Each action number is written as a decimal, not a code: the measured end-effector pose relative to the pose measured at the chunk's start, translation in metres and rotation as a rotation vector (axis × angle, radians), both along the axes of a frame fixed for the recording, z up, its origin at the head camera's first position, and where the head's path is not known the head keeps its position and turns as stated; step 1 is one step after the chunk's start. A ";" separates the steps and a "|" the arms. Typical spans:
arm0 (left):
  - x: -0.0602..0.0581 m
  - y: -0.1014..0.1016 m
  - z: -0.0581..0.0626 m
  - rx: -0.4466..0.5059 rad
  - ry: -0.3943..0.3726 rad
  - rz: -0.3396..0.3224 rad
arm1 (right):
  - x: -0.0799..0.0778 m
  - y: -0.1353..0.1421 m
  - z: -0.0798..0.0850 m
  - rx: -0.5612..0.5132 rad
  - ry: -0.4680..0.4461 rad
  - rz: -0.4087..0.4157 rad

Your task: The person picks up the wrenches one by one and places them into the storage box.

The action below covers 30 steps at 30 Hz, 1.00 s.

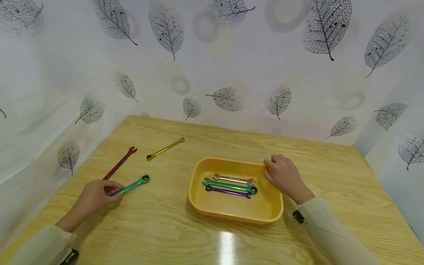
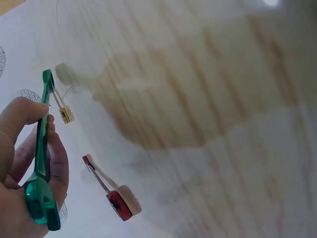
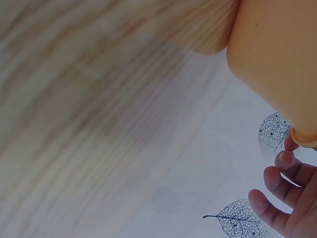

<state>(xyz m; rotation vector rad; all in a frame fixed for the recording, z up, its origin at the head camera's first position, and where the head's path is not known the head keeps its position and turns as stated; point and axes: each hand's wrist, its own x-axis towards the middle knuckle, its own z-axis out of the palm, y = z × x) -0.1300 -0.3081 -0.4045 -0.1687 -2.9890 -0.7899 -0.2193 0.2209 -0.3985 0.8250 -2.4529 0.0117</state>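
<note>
Between thumb and fingers, my left hand (image 1: 98, 194) pinches a green wrench (image 1: 132, 184), its ring end pointing away to the right. In the left wrist view the same green wrench (image 2: 42, 144) is held above the table. My right hand (image 1: 284, 173) grips the far right rim of a yellow plastic tray (image 1: 232, 215). Inside the tray a silver wrench (image 1: 233, 179), another green wrench (image 1: 228, 185) and a purple wrench (image 1: 228, 191) lie roughly side by side. Beyond my left hand lies a red wrench (image 1: 120, 163), its near end hidden by the hand.
A yellow wrench (image 1: 165, 148) lies on the wooden table (image 1: 159, 228), left of the tray and farther back. White cloth (image 1: 232, 73) printed with leaves hangs behind the table and along its sides.
</note>
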 end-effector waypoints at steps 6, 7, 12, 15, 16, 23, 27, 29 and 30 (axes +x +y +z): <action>-0.001 0.002 0.004 0.010 0.004 0.003 | 0.000 0.000 0.000 -0.001 0.000 0.004; -0.001 0.002 0.006 0.010 0.005 0.000 | 0.000 0.000 0.000 -0.001 0.002 0.003; -0.003 0.006 0.013 0.019 0.039 -0.026 | 0.000 0.000 0.000 -0.002 0.011 0.003; -0.005 0.009 0.018 0.028 0.077 -0.051 | -0.001 0.001 0.000 -0.003 0.008 0.005; -0.006 0.010 0.020 0.035 0.085 -0.060 | -0.001 0.001 -0.001 -0.002 0.008 0.006; -0.012 0.021 0.040 0.058 0.143 -0.105 | -0.001 0.002 -0.001 -0.007 0.009 0.008; -0.016 0.029 0.051 0.033 0.142 -0.121 | -0.001 0.001 0.000 -0.003 0.004 0.000; -0.017 0.034 0.057 0.024 0.139 -0.135 | 0.000 0.001 0.000 0.000 0.003 -0.003; -0.018 0.037 0.059 0.021 0.144 -0.143 | 0.000 0.001 0.000 0.003 0.004 -0.004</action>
